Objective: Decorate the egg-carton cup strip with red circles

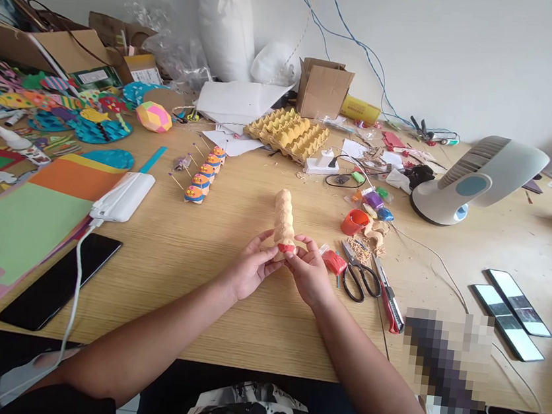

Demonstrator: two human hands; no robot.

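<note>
My left hand (255, 268) and my right hand (311, 274) are both closed on the near end of a beige, bumpy caterpillar body (283, 213), which points away from me. It looks like an egg-carton strip covered in modelling clay. At its near end, between my thumbs, sits a red clay patch (286, 249). Just right of my right hand lies a packet of red clay (334, 262), beside black-handled scissors (361, 273). Further left stands a finished-looking blue and orange caterpillar (204, 173) with pins sticking out sideways.
Right of the scissors lie a box cutter (388, 296), an orange cup (354, 222), and coloured clay packets (374, 199). A white fan (473, 179) and phones (510, 317) stand further right. Behind are yellow egg trays (289, 132). At left lie a power bank (125, 196), a black phone (61, 282) and coloured paper (40, 220).
</note>
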